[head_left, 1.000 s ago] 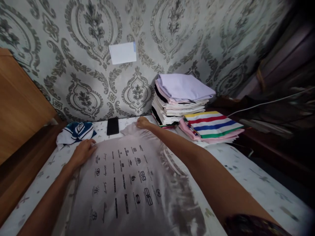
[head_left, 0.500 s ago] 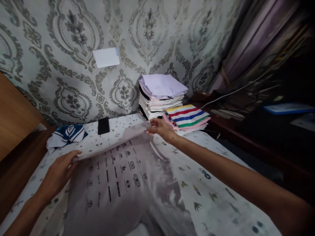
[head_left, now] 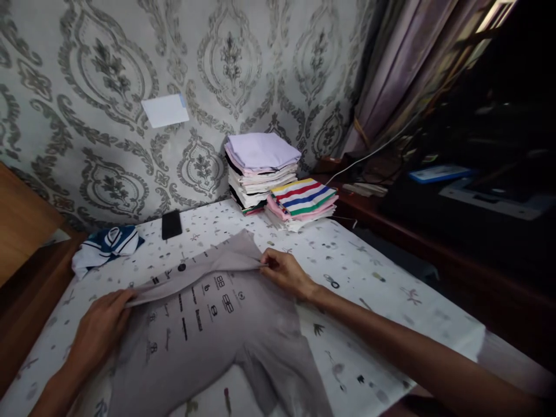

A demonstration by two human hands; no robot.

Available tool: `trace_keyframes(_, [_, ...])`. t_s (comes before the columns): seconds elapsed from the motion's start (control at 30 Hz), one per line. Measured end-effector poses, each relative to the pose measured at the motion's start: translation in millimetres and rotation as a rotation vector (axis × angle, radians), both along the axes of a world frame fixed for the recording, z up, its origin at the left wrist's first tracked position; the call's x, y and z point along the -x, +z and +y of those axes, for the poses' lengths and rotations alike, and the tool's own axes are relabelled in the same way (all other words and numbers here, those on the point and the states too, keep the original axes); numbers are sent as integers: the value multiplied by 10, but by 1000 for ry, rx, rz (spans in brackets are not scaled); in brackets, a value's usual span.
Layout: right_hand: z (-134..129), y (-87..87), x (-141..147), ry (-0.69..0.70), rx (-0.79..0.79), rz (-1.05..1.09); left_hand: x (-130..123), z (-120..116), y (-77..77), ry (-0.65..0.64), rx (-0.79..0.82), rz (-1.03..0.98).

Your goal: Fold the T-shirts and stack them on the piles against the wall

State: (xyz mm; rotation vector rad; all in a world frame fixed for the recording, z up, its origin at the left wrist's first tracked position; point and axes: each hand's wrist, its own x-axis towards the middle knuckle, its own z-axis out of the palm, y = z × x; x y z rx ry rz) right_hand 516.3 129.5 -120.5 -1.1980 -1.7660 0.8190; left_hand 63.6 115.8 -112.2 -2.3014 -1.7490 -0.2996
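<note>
A grey T-shirt (head_left: 174, 347) with rows of black printed logos lies spread over the bedsheet, its near part creased. My left hand (head_left: 102, 321) pinches the left end of a raised fold in the cloth. At the right end of that fold, my right hand (head_left: 284, 272) grips the fabric between thumb and fingers. Between the hands the fold stretches nearly taut, and part of the shirt lies flat beyond it.
A tall stack of folded clothes (head_left: 263, 152) stands by the wall, beside a lower pile topped by a striped cloth (head_left: 304, 197). A black phone (head_left: 171, 225) and a crumpled blue-and-white garment (head_left: 108, 246) lie on the patterned sheet (head_left: 382, 324). Dark furniture stands at right.
Both hands have come lower and nearer with the fold of the T-shirt. More of the shirt now lies flat beyond the fold. The view has turned slightly right.
</note>
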Motion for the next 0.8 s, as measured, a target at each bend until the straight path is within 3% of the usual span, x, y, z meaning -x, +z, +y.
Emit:
trace_keyframes(0.23, [-150,159,-167,334,-88,-375,67,-51,-40,-13,60,12])
trace_keyframes(0.4, [-136,357,-240,521,68,-414,105,-164,20,-30,111,-27])
trace_keyframes(0.53, [-67,434,-189,457,226,-340,72,-219,111,-63,140,-68])
trace_keyframes(0.7, [98,330,150,176,104,-548,45,-215,132,-22,168,-99])
trace_keyframes(0.8, [168,238,362,151,43,-681,80,-232,113,-9,177,-134])
